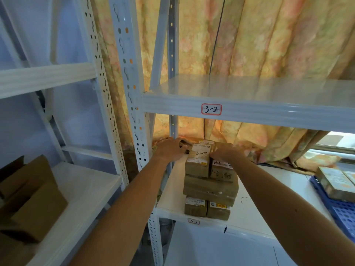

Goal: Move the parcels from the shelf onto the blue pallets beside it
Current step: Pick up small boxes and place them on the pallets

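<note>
White steel shelving in two bays, perforated upright post (130, 93) between them. In the right bay, bare glossy upper shelf board (249, 89) with a red-bordered paper label reading 3-2 (211, 109) on its front edge. Below it, white lower shelf board (253, 212), small label (193, 221) on its front lip.

Toward the left end of that lower board, a stack of taped brown cardboard parcels in three layers: two small bottom parcels (195, 207) side by side, one wide middle parcel (209, 189) across them, then top left parcel (197, 162) and top right parcel (222, 172) side by side.

Left hand (169, 150) reaching in beside the top left parcel, its fingers stretched toward the rear left edge; cannot tell whether clamped on it or only near. Right hand (226, 153) on the top right parcel, its fingers bent down over the upper face and clamped on it.

At far right, blue plastic grid pallet (338, 210), already bearing more taped parcels (334, 183).

Behind the shelving, yellow-and-pink patterned curtain (269, 35), thin black cable (217, 39) hanging down in front of it. In the left bay, open brown cardboard boxes (32, 196) on a white shelf.
</note>
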### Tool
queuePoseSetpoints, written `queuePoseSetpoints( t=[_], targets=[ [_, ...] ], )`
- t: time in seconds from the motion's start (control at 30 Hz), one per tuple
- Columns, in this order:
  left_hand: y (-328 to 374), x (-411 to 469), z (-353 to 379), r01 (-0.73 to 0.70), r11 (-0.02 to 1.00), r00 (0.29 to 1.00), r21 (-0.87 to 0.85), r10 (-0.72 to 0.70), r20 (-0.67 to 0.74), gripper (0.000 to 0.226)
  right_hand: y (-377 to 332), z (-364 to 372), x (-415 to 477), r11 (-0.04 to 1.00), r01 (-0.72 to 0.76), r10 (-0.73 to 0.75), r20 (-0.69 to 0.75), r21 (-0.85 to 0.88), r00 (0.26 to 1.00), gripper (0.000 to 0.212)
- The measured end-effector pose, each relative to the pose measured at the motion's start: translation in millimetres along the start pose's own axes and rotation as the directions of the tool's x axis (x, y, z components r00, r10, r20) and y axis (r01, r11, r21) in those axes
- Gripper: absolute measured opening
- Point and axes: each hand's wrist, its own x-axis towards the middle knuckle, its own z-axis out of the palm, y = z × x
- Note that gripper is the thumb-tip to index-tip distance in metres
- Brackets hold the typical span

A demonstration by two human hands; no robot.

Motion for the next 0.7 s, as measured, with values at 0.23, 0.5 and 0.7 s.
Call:
queuePoseSetpoints(
  t=[0.23,0.5,0.7],
  targets=[
    [7.4,-7.6,-7.2,0.007,0.996,1.000,-0.092,-0.006,0.011,0.055,13.2,7.8,7.2,0.993,-0.016,0.014,0.017,0.114,1.000,0.074],
    [16.3,-7.4,-10.9,0.049,0.992,0.998,-0.121,-0.044,0.044,0.060,24.1,14.8,5.6,0.970,-0.065,0.077,-0.042,0.235,0.996,0.081],
    [28.8,-8.3,-15.8,0.037,0.992,0.997,-0.121,-0.030,0.064,0.066,44.7,-12.5,-15.4,0.961,-0.117,0.154,-0.135,0.252,0.979,0.083]
  ],
)
